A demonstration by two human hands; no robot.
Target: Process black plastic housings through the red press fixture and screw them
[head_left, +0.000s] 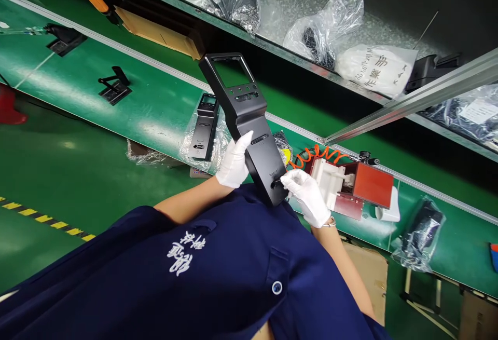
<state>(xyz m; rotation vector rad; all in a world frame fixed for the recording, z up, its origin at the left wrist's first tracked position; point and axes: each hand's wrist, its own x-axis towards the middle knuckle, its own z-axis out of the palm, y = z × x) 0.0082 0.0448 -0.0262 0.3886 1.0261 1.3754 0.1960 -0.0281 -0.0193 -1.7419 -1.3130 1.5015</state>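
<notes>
My gloved left hand (234,162) wraps the long black plastic housing (249,122) at mid-length, while my right hand (307,194) pinches its lower end. Past my fingertips it juts over the green belt (116,117); a loosened grip could tip it down.

White embroidered Chinese characters (185,252) stand on the dark blue work jacket (218,277) at the bottom of the view; they appear upside down and cannot be made out with certainty. Far above the jacket, up and to its right, a white plastic bag (375,68) on the metal shelf carries large dark Chinese characters and small arrow marks, also inverted and only partly legible.
</notes>
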